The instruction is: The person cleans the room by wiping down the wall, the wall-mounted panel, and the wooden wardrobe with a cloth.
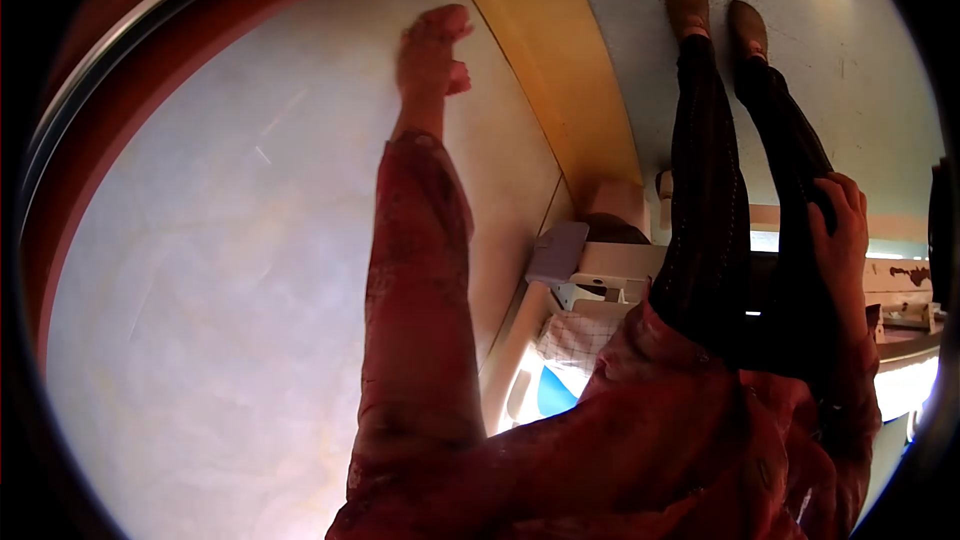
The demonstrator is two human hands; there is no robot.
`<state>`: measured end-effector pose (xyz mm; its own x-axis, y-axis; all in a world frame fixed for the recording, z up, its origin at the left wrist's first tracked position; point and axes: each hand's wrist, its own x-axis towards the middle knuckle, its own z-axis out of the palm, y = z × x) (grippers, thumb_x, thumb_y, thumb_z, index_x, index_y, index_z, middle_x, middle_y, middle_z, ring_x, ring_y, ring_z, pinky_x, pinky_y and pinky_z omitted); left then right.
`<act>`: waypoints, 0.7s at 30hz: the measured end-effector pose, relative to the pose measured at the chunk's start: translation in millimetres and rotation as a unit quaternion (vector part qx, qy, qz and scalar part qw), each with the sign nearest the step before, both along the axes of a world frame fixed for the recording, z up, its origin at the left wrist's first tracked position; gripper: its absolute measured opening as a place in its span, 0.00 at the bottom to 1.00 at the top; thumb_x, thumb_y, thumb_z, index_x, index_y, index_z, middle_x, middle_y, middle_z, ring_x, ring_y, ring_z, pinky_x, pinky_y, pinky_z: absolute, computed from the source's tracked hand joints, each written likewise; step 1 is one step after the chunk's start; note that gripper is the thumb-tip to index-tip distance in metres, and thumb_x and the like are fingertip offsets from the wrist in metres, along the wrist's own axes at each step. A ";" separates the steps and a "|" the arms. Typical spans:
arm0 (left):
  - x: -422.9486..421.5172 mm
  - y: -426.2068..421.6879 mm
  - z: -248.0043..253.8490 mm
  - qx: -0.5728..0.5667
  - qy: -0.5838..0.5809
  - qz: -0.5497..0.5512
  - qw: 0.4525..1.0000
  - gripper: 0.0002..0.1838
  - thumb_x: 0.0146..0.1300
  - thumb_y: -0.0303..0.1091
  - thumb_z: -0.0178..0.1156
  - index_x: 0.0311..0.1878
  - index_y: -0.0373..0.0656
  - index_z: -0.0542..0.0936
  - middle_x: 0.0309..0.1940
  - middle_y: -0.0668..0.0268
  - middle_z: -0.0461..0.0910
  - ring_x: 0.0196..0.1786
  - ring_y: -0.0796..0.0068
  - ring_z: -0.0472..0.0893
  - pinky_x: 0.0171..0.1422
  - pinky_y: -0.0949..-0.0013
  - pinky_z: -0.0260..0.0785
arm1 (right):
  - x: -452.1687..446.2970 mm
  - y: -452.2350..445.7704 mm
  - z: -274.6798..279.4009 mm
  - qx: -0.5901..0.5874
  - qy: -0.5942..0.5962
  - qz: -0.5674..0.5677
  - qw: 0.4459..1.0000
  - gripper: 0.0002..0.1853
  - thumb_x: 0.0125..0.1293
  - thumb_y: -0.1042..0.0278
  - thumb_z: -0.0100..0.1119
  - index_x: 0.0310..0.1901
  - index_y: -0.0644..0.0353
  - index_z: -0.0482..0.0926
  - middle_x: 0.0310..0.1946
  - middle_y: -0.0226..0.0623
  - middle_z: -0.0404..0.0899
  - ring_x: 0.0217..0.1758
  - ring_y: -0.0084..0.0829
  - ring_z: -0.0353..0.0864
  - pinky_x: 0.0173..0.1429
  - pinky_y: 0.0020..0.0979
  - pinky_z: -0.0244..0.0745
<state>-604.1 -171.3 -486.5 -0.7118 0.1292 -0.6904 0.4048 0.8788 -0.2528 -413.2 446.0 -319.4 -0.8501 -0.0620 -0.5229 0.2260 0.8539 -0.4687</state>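
Note:
My left hand is held out at the end of a stretched red-sleeved arm, in front of a broad pale surface. Its fingers bend to the right with a gap between them and the thumb. Slight blur softens the fingers, and no object shows in them; I cannot tell if they touch the surface. On the dark trousers, my right hand rests against one leg, around the knee or thigh. Its fingers lie loosely spread over the cloth, holding nothing visible.
A yellow-orange band separates the pale surface from the grey-blue floor. Both feet in brown shoes stand on that floor. Beside my lap are a grey padlike piece and checked cloth. A dark red rim curves at left.

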 end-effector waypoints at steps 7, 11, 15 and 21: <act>106.2 34.3 41.4 0.091 -0.070 -0.061 0.992 0.40 0.56 0.29 0.67 0.74 0.58 0.69 0.75 0.83 0.65 0.77 0.80 0.62 0.76 0.62 0.62 | 11.4 -5.1 -6.6 -0.016 -0.025 0.029 0.999 0.17 0.67 0.73 0.59 0.57 0.61 0.78 0.60 0.45 0.76 0.64 0.50 0.73 0.69 0.42 0.68; 198.0 -9.0 -12.9 0.308 -0.107 0.192 0.926 0.29 0.54 0.25 0.58 0.63 0.33 0.76 0.69 0.58 0.74 0.75 0.61 0.68 0.84 0.55 0.54 | 20.0 -6.9 -24.0 -0.001 -0.010 0.045 0.999 0.15 0.67 0.71 0.60 0.55 0.59 0.79 0.59 0.43 0.76 0.63 0.48 0.74 0.68 0.42 0.69; 206.4 19.1 31.8 0.099 -0.101 -0.052 0.989 0.24 0.57 0.27 0.57 0.59 0.47 0.81 0.62 0.68 0.79 0.66 0.68 0.75 0.71 0.57 0.62 | 11.8 -1.6 -30.1 -0.006 -0.005 0.073 0.997 0.16 0.69 0.68 0.58 0.57 0.59 0.78 0.59 0.43 0.76 0.63 0.49 0.74 0.68 0.43 0.68; 161.9 44.4 20.2 -0.018 -0.013 -0.100 0.995 0.03 0.64 0.37 0.59 0.40 0.58 0.79 0.53 0.72 0.83 0.59 0.69 0.78 0.68 0.56 0.61 | 17.5 1.6 -43.0 0.018 -0.009 0.093 0.995 0.15 0.70 0.65 0.58 0.56 0.58 0.78 0.58 0.42 0.77 0.61 0.49 0.75 0.66 0.43 0.69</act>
